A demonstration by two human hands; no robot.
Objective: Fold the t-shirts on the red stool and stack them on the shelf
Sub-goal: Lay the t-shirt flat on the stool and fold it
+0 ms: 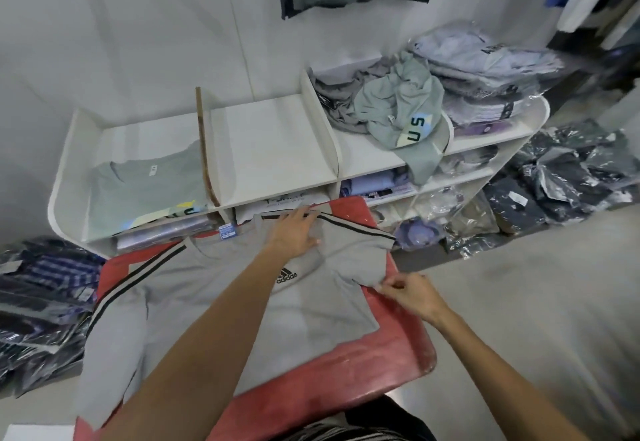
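The white shelf (273, 149) stands behind the red stool (346, 381), and one folded green shirt (145, 191) already lies in its far left box. A loose pile of unfolded shirts (391, 111) sits in the box to the right. The red stool is the landmark here. Spread flat on top of it lies the grey t-shirt (214, 305), logo up, with its left side hanging off the stool's edge.

This shirt looks light, soft and floppy. It will bend anywhere and can slide on the smooth stool, so it is best held at the edges and corners, with one flat palm keeping it still.

The left hand (294, 236) lies open and flat on the shoulder near the collar, at the back of the stool. The right hand (412, 293) pinches the sleeve's hem (375, 283) at the stool's right side, fingers curled round the cloth
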